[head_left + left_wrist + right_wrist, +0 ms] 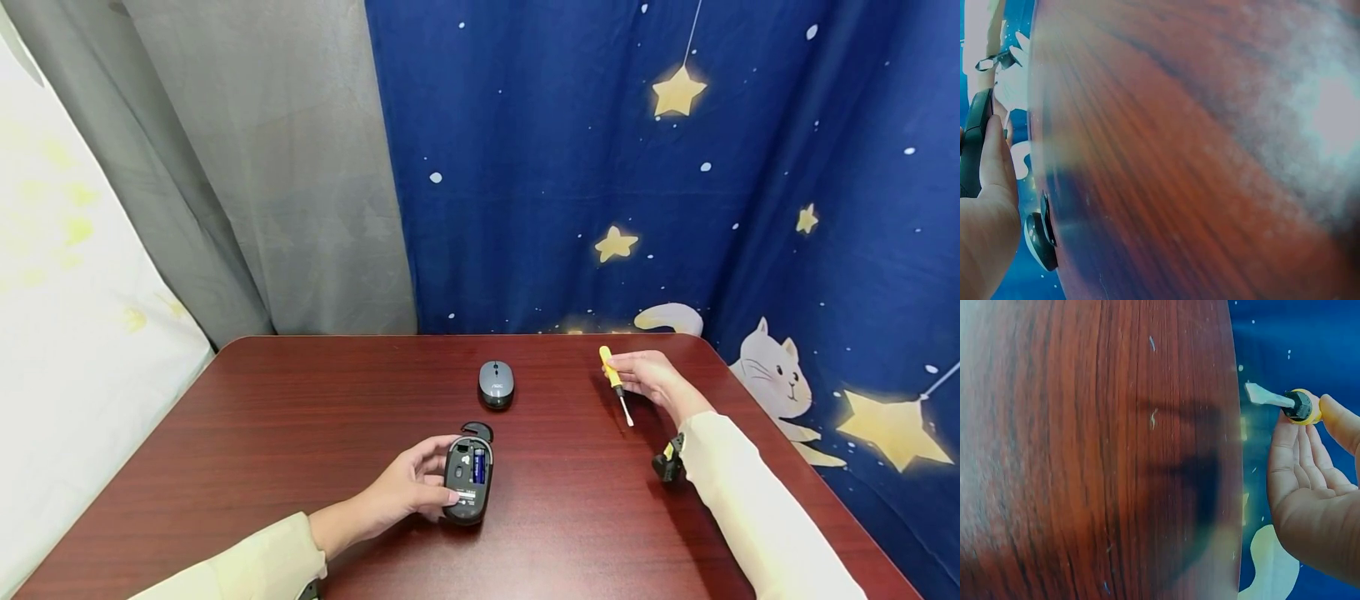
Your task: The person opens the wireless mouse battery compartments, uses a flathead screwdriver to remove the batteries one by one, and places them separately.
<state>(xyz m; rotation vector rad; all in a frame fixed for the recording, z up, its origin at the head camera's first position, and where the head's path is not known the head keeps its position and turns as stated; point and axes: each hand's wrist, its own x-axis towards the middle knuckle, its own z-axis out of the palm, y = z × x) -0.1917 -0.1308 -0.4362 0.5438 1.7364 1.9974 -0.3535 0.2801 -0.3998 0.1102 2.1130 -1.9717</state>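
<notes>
My left hand grips a dark computer mouse with its underside turned up. The battery bay lies uncovered, and a blue battery sits in it. Just beyond this mouse, a small black cover rests on the table. My right hand pinches a yellow-handled screwdriver between thumb and fingers, above the table's right side. Its flat metal tip points away from the palm in the right wrist view. In the left wrist view only the edge of the held mouse shows.
A second mouse, grey on top and black at the base, stands upright beyond the cover. The reddish-brown table ends at a rounded back edge. Behind it hang a grey curtain and a blue starry curtain.
</notes>
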